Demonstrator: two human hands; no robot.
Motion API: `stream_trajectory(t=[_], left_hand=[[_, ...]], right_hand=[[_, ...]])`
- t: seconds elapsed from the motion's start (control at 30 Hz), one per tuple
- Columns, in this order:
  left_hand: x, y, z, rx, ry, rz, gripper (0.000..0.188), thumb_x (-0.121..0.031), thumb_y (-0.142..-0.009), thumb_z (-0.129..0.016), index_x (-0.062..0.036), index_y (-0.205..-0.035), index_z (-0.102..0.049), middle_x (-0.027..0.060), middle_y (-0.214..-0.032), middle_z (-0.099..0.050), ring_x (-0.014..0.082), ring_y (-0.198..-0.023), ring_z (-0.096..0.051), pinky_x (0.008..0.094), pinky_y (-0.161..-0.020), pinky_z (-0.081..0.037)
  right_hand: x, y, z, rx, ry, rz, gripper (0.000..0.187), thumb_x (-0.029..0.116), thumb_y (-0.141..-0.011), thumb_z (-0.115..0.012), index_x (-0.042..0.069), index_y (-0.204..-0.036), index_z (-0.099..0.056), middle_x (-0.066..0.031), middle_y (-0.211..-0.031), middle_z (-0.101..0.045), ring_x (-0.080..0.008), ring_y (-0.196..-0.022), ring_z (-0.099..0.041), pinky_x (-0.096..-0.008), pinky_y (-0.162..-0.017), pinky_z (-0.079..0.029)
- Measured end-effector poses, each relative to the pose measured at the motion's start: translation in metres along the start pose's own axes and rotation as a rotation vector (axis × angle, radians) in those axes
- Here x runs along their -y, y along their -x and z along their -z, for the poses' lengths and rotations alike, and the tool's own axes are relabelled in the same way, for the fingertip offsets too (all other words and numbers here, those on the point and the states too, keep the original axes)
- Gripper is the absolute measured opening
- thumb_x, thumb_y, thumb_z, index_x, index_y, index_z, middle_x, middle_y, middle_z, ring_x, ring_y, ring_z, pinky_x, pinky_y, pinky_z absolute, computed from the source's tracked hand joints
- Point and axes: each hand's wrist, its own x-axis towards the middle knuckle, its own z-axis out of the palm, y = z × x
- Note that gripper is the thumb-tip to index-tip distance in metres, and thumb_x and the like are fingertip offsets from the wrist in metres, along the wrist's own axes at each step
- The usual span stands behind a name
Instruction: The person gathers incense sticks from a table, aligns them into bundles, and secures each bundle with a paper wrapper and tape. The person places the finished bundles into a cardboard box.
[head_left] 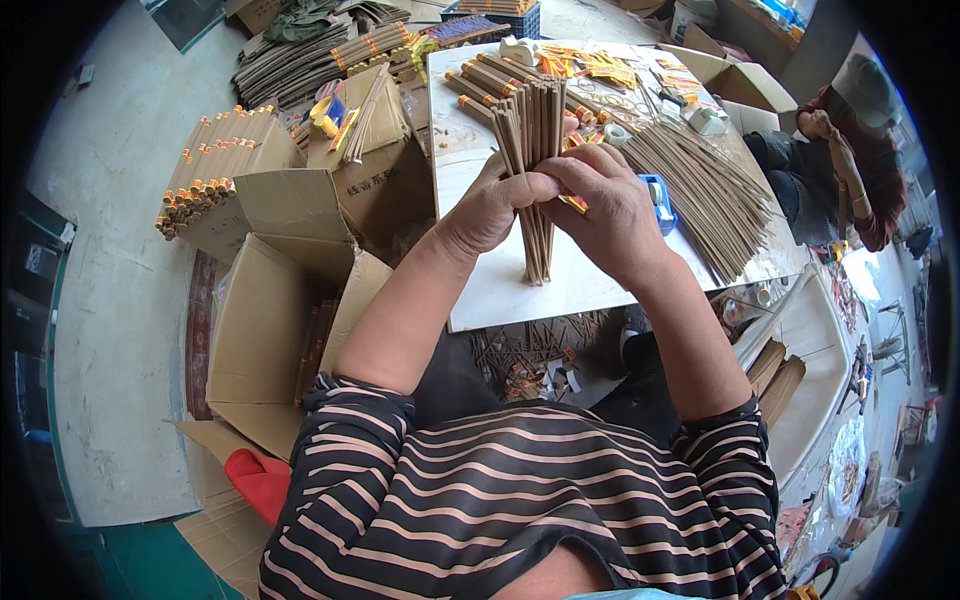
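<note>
A loose bundle of brown incense sticks (540, 115) stands nearly upright over the white table, its lower ends at or close to the tabletop. My left hand (490, 208) wraps around its middle from the left. Closed against the bundle's right side is my right hand (612, 205), its fingertips meeting my left thumb at the front. A bit of red and yellow paper (577, 203) shows below my right fingers; whether they hold it I cannot tell. Many loose incense sticks (700, 200) lie fanned to the right, beside a blue tape dispenser (660, 205).
Banded bundles (480, 85) and yellow-red labels (600, 68) lie at the back of the white table (480, 300). Open cardboard boxes (270, 330) stand at left, with stacked bundles (215, 165) beyond. Another person (860, 150) sits at the right. Broken sticks (530, 350) litter the floor.
</note>
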Motion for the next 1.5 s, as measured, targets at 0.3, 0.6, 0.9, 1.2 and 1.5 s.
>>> stream_trajectory(t=[0.3, 0.6, 0.9, 1.2, 1.5], left_hand=[[-0.018, -0.007, -0.007, -0.036, -0.136, -0.074, 0.062, -0.038, -0.083, -0.062, -0.0001, -0.128, -0.041, 0.0067, -0.107, -0.057, 0.0132, -0.098, -0.054, 0.0289, -0.09, -0.042], [-0.025, -0.019, -0.004, -0.178, -0.031, -0.12, 0.036, -0.011, -0.084, -0.06, 0.0003, -0.117, -0.05, 0.0036, -0.082, -0.059, 0.0103, -0.076, -0.056, 0.0237, -0.07, -0.048], [-0.025, -0.021, 0.006, -0.135, -0.211, -0.155, 0.014, -0.015, -0.089, -0.055, -0.0018, -0.094, -0.057, 0.0063, -0.078, -0.061, 0.0136, -0.076, -0.06, 0.0282, -0.073, -0.049], [-0.05, -0.019, 0.001, -0.126, -0.344, -0.249, 0.022, -0.024, -0.091, -0.054, -0.0025, -0.092, -0.06, 0.0117, -0.088, -0.065, 0.0181, -0.086, -0.062, 0.0323, -0.084, -0.047], [-0.098, -0.006, 0.022, -0.105, 0.084, -0.23, 0.021, -0.026, -0.089, -0.056, -0.0064, -0.094, -0.061, 0.0134, -0.088, -0.066, 0.0245, -0.084, -0.064, 0.0388, -0.08, -0.051]], right_hand=[[-0.002, -0.004, -0.007, -0.071, 0.081, 0.042, 0.022, 0.013, -0.066, -0.072, 0.014, -0.086, -0.064, -0.0009, -0.081, -0.056, -0.0223, -0.081, -0.053, -0.0349, -0.073, -0.044], [-0.003, -0.002, -0.01, 0.012, 0.128, 0.078, 0.024, 0.013, -0.066, -0.071, 0.016, -0.089, -0.064, -0.0019, -0.082, -0.054, -0.0236, -0.08, -0.052, -0.0356, -0.074, -0.043], [-0.005, 0.009, -0.017, 0.026, -0.019, -0.011, 0.03, 0.006, -0.071, -0.062, 0.015, -0.099, -0.063, -0.0049, -0.081, -0.055, -0.0244, -0.079, -0.054, -0.0369, -0.07, -0.046], [-0.005, 0.037, -0.021, 0.256, -0.104, -0.155, 0.016, 0.011, -0.074, -0.063, 0.012, -0.09, -0.065, -0.0069, -0.082, -0.057, -0.025, -0.084, -0.056, -0.0365, -0.072, -0.045], [-0.023, 0.046, -0.014, 0.153, -0.644, -0.561, 0.018, 0.006, -0.079, -0.063, 0.001, -0.093, -0.053, -0.0029, -0.086, -0.053, -0.0104, -0.086, -0.051, -0.0249, -0.079, -0.042]])
